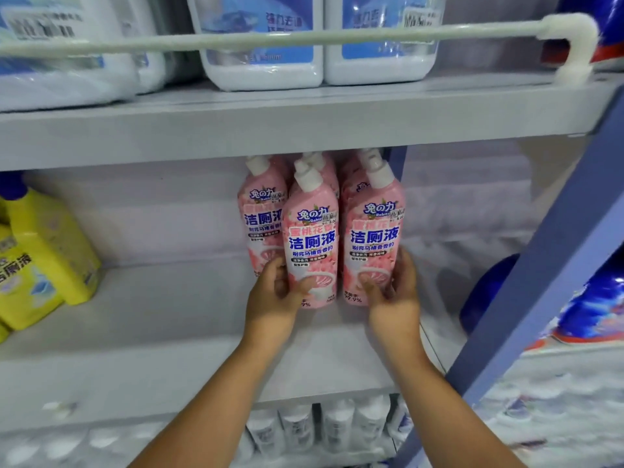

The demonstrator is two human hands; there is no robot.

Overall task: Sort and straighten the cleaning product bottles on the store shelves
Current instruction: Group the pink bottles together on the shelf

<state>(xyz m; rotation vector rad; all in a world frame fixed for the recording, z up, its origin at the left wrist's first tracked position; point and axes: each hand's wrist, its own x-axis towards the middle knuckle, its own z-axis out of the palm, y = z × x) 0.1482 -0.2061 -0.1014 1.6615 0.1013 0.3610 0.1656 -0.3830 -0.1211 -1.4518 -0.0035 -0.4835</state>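
Observation:
Several pink toilet-cleaner bottles with white caps stand upright in a tight cluster at the middle of the grey middle shelf (152,332). My left hand (273,298) grips the base of the front left pink bottle (310,238), thumb across its label. My right hand (396,292) grips the base of the front right pink bottle (373,231). A third pink bottle (260,214) stands behind to the left, and more are partly hidden behind the front ones.
Yellow cleaner bottles (44,258) lean at the shelf's left end. Large white jugs with blue labels (263,45) sit on the shelf above, behind a white rail (304,37). White bottles (334,427) fill the shelf below. A blue upright post (540,265) and blue bottles (594,315) lie to the right.

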